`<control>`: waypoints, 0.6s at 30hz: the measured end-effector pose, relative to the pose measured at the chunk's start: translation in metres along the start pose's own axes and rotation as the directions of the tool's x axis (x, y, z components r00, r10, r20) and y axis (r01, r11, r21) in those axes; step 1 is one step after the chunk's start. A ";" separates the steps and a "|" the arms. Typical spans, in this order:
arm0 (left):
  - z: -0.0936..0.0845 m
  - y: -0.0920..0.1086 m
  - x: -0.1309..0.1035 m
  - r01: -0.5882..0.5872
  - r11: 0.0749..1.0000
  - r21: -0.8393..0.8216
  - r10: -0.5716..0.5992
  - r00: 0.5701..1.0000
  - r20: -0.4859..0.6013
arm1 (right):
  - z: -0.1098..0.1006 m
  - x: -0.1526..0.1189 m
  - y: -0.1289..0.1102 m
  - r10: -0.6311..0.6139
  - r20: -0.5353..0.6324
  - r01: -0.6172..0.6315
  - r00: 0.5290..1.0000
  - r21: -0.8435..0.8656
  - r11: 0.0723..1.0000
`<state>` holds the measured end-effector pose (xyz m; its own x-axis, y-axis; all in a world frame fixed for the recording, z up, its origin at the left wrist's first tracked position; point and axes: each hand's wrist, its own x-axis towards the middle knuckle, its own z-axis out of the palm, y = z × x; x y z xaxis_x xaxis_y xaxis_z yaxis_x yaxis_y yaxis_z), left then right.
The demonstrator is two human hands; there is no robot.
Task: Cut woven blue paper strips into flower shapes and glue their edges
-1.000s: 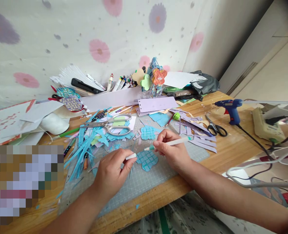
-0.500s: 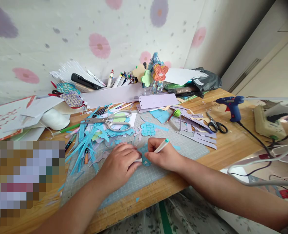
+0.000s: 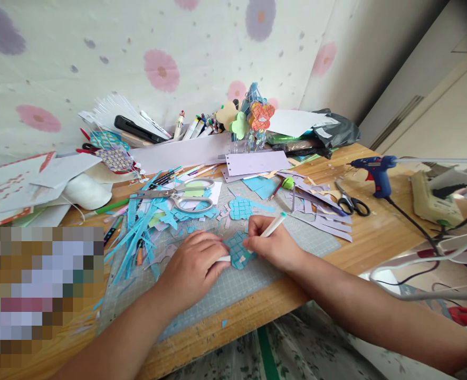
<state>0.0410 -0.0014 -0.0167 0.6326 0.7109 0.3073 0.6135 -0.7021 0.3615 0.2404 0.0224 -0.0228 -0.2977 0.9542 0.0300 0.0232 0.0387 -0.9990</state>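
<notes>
My right hand (image 3: 275,243) grips a white marker (image 3: 273,225) with a teal end, its tip side hidden by the fingers. Just left of those fingers, a blue paper piece with a woven grid pattern (image 3: 239,250) lies on the grey cutting mat (image 3: 205,303). My left hand (image 3: 197,258) rests at that piece's left edge, and a short white marker cap (image 3: 223,258) pokes out between its thumb and fingers. Beyond the hands lies a second blue woven paper piece (image 3: 240,209). Silver-handled scissors (image 3: 178,198) lie on paper scraps.
Blue paper strips (image 3: 138,227) pile up on the left, lilac strips (image 3: 316,206) on the right. Black scissors (image 3: 352,203) and a blue glue gun (image 3: 378,174) with its cord are at the right. Paper flower ornaments (image 3: 260,116) and markers stand at the back.
My right hand has moved right and slightly up with the marker, uncovering more of the blue woven piece. My left hand stays nearly where it was.
</notes>
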 end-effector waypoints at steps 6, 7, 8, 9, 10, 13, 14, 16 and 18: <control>-0.004 0.000 0.000 0.022 0.998 -0.060 -0.034 0.980 -0.196 | -0.004 0.002 0.001 -0.056 -0.141 0.105 0.988 0.368 0.924; -0.005 0.001 -0.001 0.039 0.997 -0.060 -0.052 0.973 -0.223 | -0.004 0.002 0.001 -0.069 -0.140 0.118 0.988 0.380 0.917; -0.005 0.001 -0.002 0.061 0.996 -0.059 -0.074 0.967 -0.244 | -0.004 0.001 0.001 -0.077 -0.130 0.122 0.988 0.384 0.915; -0.005 0.001 -0.002 0.086 0.995 -0.059 -0.099 0.960 -0.261 | -0.004 0.001 0.001 -0.081 -0.110 0.118 0.991 0.383 0.916; -0.005 0.002 -0.003 0.108 0.992 -0.062 -0.121 0.955 -0.272 | -0.004 0.000 0.001 -0.084 -0.086 0.111 0.993 0.378 0.919; -0.005 0.003 -0.004 0.151 0.985 -0.086 -0.170 0.945 -0.279 | -0.003 -0.002 -0.001 -0.094 -0.023 0.096 0.995 0.341 0.935; -0.005 0.004 -0.004 0.156 0.983 -0.095 -0.177 0.945 -0.276 | -0.003 -0.002 -0.002 -0.095 -0.010 0.093 0.995 0.328 0.940; -0.004 0.004 -0.003 0.153 0.983 -0.104 -0.176 0.947 -0.270 | -0.003 -0.003 -0.004 -0.095 0.007 0.088 0.995 0.310 0.947; -0.003 0.005 -0.003 0.135 0.985 -0.106 -0.159 0.950 -0.269 | -0.003 -0.004 -0.006 -0.098 0.020 0.087 0.995 0.310 0.947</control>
<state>0.0406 -0.0068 -0.0127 0.3761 0.7979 0.4710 0.6394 -0.5914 0.4913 0.2437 0.0196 -0.0170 -0.3173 0.9398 0.1271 -0.2996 0.0278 -0.9537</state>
